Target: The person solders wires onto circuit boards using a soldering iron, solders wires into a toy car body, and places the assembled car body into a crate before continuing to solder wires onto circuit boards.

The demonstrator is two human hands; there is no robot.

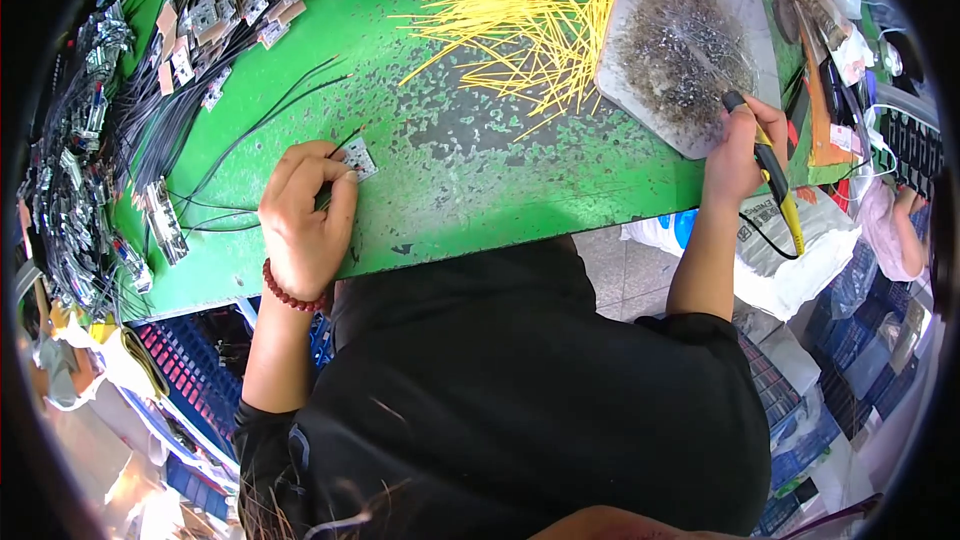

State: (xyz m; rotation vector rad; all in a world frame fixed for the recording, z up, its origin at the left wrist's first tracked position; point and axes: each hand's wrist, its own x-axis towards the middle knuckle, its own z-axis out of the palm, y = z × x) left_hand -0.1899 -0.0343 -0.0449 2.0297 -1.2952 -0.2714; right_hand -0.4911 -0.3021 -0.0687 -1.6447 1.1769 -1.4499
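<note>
My left hand (305,195) rests near the front edge of the green worktable, a bead bracelet at its wrist. Thumb and fingers pinch a small circuit board (361,159) with a short dark wire on it; black wires (215,208) trail out to the left of the hand. My right hand (742,155) is closed round a yellow and black soldering iron (777,185) beside the lower right of a grey board (625,105). Dark residue and solder specks cover the board's middle. The iron's cord hangs from its lower end; its tip is hard to make out.
Many thin yellow wires (520,15) lie heaped left of the grey board. Small boards with black wires (205,20) are piled at the far left, beside a dense bundle of wired parts (90,140). White bags (800,250) and blue crates (190,360) stand below table level.
</note>
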